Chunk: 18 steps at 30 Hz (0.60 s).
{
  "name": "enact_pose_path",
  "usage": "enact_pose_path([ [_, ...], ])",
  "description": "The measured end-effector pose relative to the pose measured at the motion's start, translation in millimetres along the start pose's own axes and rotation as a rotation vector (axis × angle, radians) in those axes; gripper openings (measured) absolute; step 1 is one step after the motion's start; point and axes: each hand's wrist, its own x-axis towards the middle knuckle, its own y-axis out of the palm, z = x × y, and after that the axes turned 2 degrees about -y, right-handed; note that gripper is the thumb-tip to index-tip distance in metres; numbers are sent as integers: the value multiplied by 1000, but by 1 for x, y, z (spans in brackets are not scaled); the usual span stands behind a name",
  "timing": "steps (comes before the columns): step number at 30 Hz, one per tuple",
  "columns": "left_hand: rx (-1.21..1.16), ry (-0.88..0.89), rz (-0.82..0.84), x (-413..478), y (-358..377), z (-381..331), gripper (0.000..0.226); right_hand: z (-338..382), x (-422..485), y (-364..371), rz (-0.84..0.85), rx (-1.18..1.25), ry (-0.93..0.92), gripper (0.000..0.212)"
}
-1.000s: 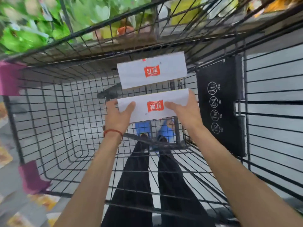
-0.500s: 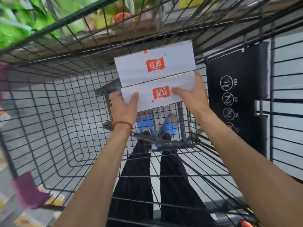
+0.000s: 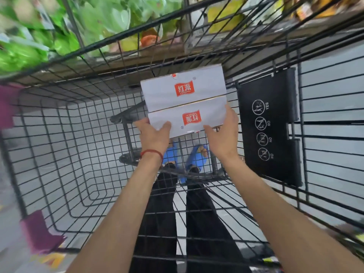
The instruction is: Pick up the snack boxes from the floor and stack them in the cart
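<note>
Two white snack boxes with red logos lie inside the black wire cart (image 3: 59, 154). The far box (image 3: 183, 89) sits at the cart's far end. The near box (image 3: 189, 118) lies flush against it, its logo upside down. My left hand (image 3: 153, 134) holds the near box at its lower left corner, thumb on top. My right hand (image 3: 224, 131) holds its right end, fingers wrapped along the side. Both forearms reach in over the cart's rear.
A black child-seat flap (image 3: 271, 125) with round pictograms hangs on the cart's right side. Shelves of green and yellow packets (image 3: 59, 26) stand beyond the cart. My black trousers and blue shoes (image 3: 197, 156) show through the wire floor. Purple corner guards (image 3: 39, 233) sit at left.
Both hands moved the near box forward until it closed the gap and now sits against the far box. The camera drew closer to the cart.
</note>
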Motion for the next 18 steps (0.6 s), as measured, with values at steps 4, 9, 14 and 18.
enact_pose_path([
  [4,-30,22,14,-25,-20,-5,33,16,-37,-9,81,-114,23,57],
  [9,-67,45,20,-67,-47,4,29,32,-85,-25,250,-83,-130,49],
  [14,-146,162,-6,-127,-66,25,25,40,-137,-49,365,-47,-270,42],
  [18,-268,229,-38,-188,-78,47,20,48,-174,-72,472,-21,-374,39],
])
